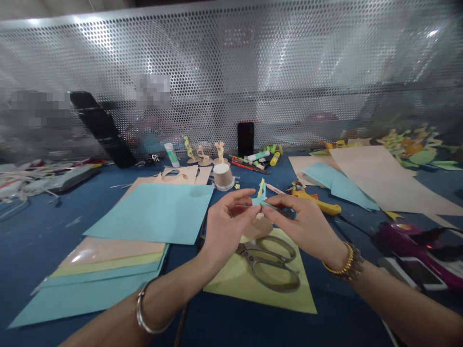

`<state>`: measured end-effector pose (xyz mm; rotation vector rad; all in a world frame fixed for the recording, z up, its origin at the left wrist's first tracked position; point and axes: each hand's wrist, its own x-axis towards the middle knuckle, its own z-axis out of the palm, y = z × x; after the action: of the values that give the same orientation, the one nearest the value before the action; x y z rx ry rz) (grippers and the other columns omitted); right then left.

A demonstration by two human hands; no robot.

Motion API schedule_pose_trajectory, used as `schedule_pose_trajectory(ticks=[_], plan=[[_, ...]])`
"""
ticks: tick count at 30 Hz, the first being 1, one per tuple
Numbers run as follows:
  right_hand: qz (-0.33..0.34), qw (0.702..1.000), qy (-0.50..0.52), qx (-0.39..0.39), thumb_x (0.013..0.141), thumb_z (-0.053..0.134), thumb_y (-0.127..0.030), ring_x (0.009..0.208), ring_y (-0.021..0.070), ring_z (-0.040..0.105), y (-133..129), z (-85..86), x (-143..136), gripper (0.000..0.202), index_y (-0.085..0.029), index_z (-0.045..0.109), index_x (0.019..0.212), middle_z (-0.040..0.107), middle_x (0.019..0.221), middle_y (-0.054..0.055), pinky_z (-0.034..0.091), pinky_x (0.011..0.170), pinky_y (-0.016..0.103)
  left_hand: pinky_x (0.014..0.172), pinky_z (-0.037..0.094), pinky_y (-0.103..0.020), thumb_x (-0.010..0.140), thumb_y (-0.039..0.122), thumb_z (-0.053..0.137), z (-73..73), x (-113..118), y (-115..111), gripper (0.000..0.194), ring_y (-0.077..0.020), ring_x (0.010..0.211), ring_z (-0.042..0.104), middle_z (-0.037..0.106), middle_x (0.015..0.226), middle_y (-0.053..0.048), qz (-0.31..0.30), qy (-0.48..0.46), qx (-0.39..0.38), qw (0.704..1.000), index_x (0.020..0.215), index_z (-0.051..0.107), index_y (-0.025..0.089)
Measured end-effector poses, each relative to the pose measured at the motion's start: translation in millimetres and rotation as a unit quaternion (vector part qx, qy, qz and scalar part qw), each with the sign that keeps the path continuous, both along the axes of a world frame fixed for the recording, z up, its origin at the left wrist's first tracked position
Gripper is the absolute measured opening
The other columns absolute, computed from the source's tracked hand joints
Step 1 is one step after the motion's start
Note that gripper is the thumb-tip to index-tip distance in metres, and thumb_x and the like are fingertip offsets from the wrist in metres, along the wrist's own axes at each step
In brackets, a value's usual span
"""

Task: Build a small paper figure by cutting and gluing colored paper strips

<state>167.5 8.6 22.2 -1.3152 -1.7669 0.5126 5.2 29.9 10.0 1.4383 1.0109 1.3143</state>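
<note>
Between the fingertips of both hands is a small blue paper piece point(259, 199), with a yellow strip rising behind it. My left hand point(231, 219) pinches its left side between thumb and forefinger. From the right, my right hand point(300, 219) pinches the same piece, fingers closed. Below the hands, grey-handled scissors point(253, 255) lie on a yellow-green paper sheet point(260, 294); their blades are partly hidden by my left hand. Just beyond the fingers stands a small white-topped paper cup shape point(223, 176).
Blue sheets point(155, 212) overlap other coloured paper on the left. A yellow glue gun point(321, 202) lies to the right, its cord trailing past. Glue sticks point(171, 155), small paper figures point(202, 153) and a black phone point(246, 139) stand along the perforated metal screen point(202, 72).
</note>
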Motion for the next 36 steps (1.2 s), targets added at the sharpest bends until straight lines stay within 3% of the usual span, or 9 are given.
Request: schedule_pose_trajectory(ticks=[6,13,18,27,31,36], plan=[[-0.007,0.999,-0.017,-0.028,0.078,0.062,-0.03,0.077,0.0186,0.064,0.4,-0.9,-2.3,0.013,-0.02,0.069,0.084,0.072,0.082,0.001,0.047,0.069,0.028,0.068,0.048,-0.021,0.071,0.029,0.077,-3.4,3.3,-1.3,0.03,-0.0116,0.074,0.063,0.067,0.077,0.002,-0.028,-0.065,-0.058,0.996,0.1,0.069,0.025],[0.027,0.999,-0.03,-0.028,0.081,0.058,-0.029,0.073,0.0177,0.06,-0.1,0.6,-2.5,0.015,-0.019,0.065,0.071,0.068,0.076,0.001,0.044,0.065,0.028,0.068,0.049,-0.024,0.071,0.029,0.077,-1.3,3.8,-2.2,0.033,-0.0137,0.072,0.063,0.067,0.078,0.0,-0.034,-0.057,-0.068,0.995,0.101,0.068,0.022],[0.038,0.998,-0.033,-0.039,0.081,0.057,-0.028,0.074,0.0181,0.062,0.0,1.1,-1.0,0.015,-0.019,0.069,0.079,0.07,0.079,0.001,0.045,0.063,0.027,0.07,0.048,-0.026,0.07,0.029,0.076,-0.9,3.4,-1.9,0.034,-0.0153,0.075,0.063,0.069,0.08,-0.001,-0.034,-0.051,-0.07,0.996,0.102,0.068,0.021],[0.03,0.997,-0.045,-0.059,0.083,0.056,-0.029,0.061,0.0154,0.058,-1.1,-0.1,-2.6,0.017,-0.019,0.068,0.076,0.065,0.065,-0.002,0.039,0.053,0.024,0.072,0.048,-0.024,0.068,0.028,0.078,-1.4,4.0,-1.4,0.034,-0.0145,0.078,0.063,0.068,0.082,-0.001,-0.027,-0.059,-0.084,0.994,0.101,0.068,0.021],[0.037,0.997,-0.042,-0.057,0.085,0.054,-0.029,0.067,0.0165,0.06,-0.2,-1.4,-1.7,0.018,-0.019,0.069,0.081,0.067,0.071,0.0,0.042,0.058,0.025,0.073,0.049,-0.026,0.068,0.031,0.078,-1.9,4.3,-1.3,0.031,-0.0166,0.082,0.063,0.071,0.089,-0.004,-0.042,-0.057,-0.112,0.991,0.096,0.071,0.02],[0.037,0.997,-0.039,-0.054,0.085,0.055,-0.03,0.072,0.0178,0.062,1.1,-3.1,0.2,0.018,-0.019,0.069,0.083,0.068,0.074,0.0,0.044,0.063,0.026,0.066,0.049,-0.027,0.067,0.033,0.078,-2.6,6.0,-3.3,0.025,-0.016,0.071,0.063,0.073,0.083,-0.005,-0.051,-0.083,-0.15,0.984,0.085,0.075,0.016]])
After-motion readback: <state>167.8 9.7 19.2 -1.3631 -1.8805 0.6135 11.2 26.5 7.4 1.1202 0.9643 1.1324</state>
